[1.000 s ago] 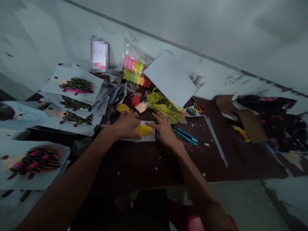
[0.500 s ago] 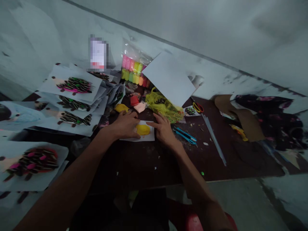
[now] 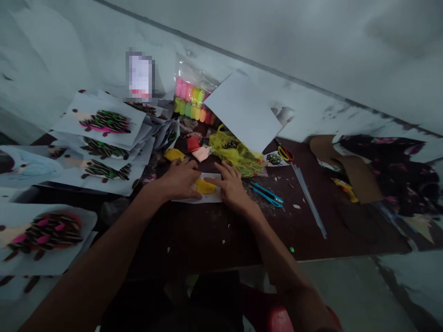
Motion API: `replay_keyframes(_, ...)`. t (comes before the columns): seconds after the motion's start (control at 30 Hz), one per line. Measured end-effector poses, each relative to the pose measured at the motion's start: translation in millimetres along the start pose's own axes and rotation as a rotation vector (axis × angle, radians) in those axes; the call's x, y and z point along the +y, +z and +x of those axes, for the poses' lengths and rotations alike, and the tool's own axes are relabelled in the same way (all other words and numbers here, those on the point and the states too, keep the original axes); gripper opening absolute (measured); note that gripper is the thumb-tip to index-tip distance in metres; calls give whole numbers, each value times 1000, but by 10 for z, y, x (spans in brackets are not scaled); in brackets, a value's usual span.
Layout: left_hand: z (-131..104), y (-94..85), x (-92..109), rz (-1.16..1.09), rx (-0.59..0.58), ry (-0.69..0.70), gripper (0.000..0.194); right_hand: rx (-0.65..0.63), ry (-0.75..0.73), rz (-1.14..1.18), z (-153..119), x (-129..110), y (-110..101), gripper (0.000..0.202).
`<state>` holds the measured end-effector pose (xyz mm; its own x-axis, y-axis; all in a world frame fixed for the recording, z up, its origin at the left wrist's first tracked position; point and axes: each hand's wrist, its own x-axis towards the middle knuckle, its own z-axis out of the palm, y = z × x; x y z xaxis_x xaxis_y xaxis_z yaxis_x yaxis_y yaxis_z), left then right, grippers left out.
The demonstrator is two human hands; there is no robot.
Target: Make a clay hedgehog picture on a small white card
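Note:
A small white paper [image 3: 180, 199] lies flat on the dark table, with a flattened patch of yellow clay [image 3: 205, 186] at its middle. My left hand [image 3: 182, 179] rests on the paper's left part, fingers apart, its thumb beside the clay. From the right, my right hand [image 3: 231, 184] reaches over the paper with fingers spread, and one finger touches the clay's right side. Just beyond the hands lie a yellow clay lump [image 3: 175, 154], a red piece [image 3: 193, 144] and a pale pink clay piece [image 3: 201, 153].
Hedgehog pictures [image 3: 104, 122] are stacked on the left. A yellow net bag [image 3: 238, 159], a bag of coloured clay sticks [image 3: 194, 99] and a white sheet [image 3: 245, 110] are at the back. Blue cutters [image 3: 266, 194], scissors [image 3: 285, 153] and clear sticks [image 3: 309, 200] lie right.
My right hand has shifted slightly left, its finger moving from the paper's edge onto the yellow clay. The left hand stays nearly in place.

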<state>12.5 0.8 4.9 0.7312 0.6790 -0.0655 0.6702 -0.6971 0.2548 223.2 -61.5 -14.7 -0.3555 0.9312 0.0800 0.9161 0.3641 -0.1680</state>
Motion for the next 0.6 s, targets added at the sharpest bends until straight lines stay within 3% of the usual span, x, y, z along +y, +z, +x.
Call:
replay_keyframes(0.23,-8,7,0,42,-8,5,46,-56,-42,-67,52,-94,-10,53)
replay_keyframes(0.6,-13,-37,41,12,-29,-23,50,-56,68,-3,52,-90,-13,54)
